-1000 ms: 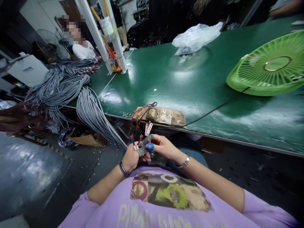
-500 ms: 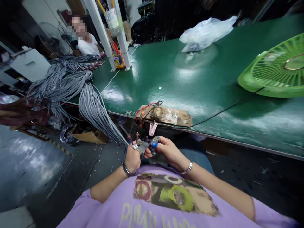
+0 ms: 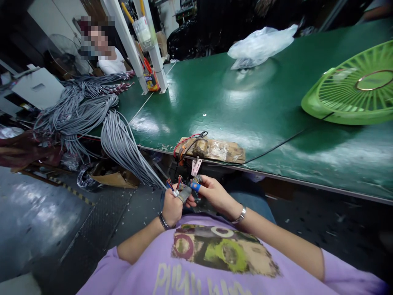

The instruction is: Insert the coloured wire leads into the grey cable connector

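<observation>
My left hand (image 3: 172, 208) is closed around the end of a bundle of grey cables (image 3: 123, 141), just in front of the bench edge. Thin coloured wires (image 3: 179, 180) fan out above its thumb, which is wrapped in grey tape. Close beside it, my right hand (image 3: 215, 194) has its thumb and forefinger pinched together near the wire ends. Blue tape (image 3: 195, 187) circles one of its digits, and a greyish wrap covers a fingertip. What the right fingers pinch is too small to make out.
A wooden board (image 3: 215, 150) with red and black leads lies at the bench edge, a pink clip (image 3: 196, 166) hanging below. A green fan (image 3: 353, 90) stands right, a plastic bag (image 3: 260, 46) behind. White posts (image 3: 129, 45) rise left; a person (image 3: 112, 61) is beyond.
My right hand has shifted slightly left and up, and the coloured wires stand at a somewhat different angle. The left hand keeps its hold on the cables. The camera view has moved slightly.
</observation>
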### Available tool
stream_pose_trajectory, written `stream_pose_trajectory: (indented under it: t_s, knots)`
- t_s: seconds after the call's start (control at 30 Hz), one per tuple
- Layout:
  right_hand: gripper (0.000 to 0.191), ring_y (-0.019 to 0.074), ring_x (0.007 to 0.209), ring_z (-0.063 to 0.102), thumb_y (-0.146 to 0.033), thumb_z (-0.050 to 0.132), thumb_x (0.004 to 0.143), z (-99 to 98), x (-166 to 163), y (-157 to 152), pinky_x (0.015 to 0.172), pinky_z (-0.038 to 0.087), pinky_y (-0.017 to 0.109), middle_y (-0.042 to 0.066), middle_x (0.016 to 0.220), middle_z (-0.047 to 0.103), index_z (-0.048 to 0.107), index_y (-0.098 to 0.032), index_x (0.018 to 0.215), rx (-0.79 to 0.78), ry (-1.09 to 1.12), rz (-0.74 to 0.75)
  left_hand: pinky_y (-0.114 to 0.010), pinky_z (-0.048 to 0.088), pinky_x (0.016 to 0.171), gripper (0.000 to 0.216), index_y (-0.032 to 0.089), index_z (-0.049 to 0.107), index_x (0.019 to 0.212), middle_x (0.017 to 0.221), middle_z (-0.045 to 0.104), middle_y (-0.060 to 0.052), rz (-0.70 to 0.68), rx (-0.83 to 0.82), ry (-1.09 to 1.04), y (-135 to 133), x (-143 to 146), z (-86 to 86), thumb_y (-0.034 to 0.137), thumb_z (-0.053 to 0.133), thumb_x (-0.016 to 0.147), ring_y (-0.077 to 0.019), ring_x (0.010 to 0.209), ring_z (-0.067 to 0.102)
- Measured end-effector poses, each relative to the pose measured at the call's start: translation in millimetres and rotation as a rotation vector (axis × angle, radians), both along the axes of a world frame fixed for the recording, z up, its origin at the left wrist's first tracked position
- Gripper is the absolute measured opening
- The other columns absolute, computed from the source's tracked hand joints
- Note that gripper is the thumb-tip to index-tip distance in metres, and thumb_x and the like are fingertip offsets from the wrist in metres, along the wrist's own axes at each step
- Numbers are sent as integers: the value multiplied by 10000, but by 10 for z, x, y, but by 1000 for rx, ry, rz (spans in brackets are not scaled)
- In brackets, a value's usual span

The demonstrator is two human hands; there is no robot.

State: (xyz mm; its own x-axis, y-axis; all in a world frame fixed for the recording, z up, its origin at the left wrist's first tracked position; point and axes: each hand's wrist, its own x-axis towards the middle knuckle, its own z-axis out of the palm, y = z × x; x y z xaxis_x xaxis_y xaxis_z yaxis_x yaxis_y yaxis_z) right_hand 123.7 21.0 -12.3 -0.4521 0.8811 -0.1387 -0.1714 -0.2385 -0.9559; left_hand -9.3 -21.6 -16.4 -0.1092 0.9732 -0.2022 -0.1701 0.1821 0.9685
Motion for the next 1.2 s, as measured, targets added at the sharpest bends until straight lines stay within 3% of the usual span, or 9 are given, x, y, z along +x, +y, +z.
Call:
stream_pose_trajectory:
  t_s: [0.17, 0.4, 0.53, 0.7, 0.87, 0.97, 1.1, 1.2]
  knots:
    - [346, 87, 531, 394, -494, 669, 672, -15, -24, -31, 519, 319, 241, -40, 571, 507, 548, -170, 692, -21, -14, -98, -191, 377, 379, 322, 154, 542, 706, 513, 621, -3, 35, -6, 0, 1, 1, -8, 457, 649, 710, -130, 418, 590]
    - [337, 85, 513, 396, -473, 694, 645, -3, -45, -12, 505, 320, 237, -39, 557, 513, 557, -168, 690, -52, 7, -45, -187, 359, 366, 322, 153, 549, 696, 492, 602, 10, 23, -19, 10, 3, -2, -36, 457, 658, 701, -114, 379, 557]
    - [283, 81, 510, 372, -420, 689, 660, 10, -76, -34, 504, 304, 236, -42, 543, 490, 552, -173, 648, -46, 0, -144, -183, 362, 364, 330, 147, 548, 648, 488, 593, 7, 16, -17, 11, 7, 3, -39, 453, 645, 718, -107, 374, 553]
    - [286, 78, 490, 346, -404, 664, 681, -60, -29, 32, 498, 319, 230, -67, 516, 406, 482, -191, 627, -180, 109, -300, -181, 345, 355, 345, 143, 538, 625, 474, 580, 8, 25, -37, 10, 4, -9, -42, 458, 651, 707, -103, 369, 545]
    - [303, 85, 521, 394, -450, 675, 678, -42, 47, 45, 518, 335, 238, -42, 574, 489, 554, -173, 710, -132, 61, -52, -184, 347, 357, 335, 151, 541, 671, 493, 603, 4, 10, -37, 28, 1, -17, -49, 467, 649, 701, -106, 369, 545]
    - [309, 95, 543, 432, -435, 712, 644, 11, 11, 0, 532, 342, 245, -21, 611, 559, 577, -168, 723, -53, 18, -1, -185, 351, 357, 332, 154, 550, 708, 497, 607, 6, -8, -38, 23, 0, -6, -42, 469, 656, 694, -108, 370, 544]
    - [298, 97, 490, 405, -455, 689, 656, 19, -66, -30, 493, 330, 252, -30, 525, 523, 549, -191, 651, -78, 40, -76, -184, 357, 366, 359, 157, 543, 696, 492, 599, 9, 7, -59, 27, -3, 8, -26, 496, 659, 685, -101, 368, 535]
    - [271, 81, 464, 358, -404, 687, 662, -38, -54, 18, 466, 310, 235, -54, 496, 457, 514, -198, 630, -179, 78, -242, -179, 350, 366, 368, 155, 537, 673, 488, 589, 12, 26, -66, 24, -10, 0, -29, 502, 661, 680, -93, 364, 525]
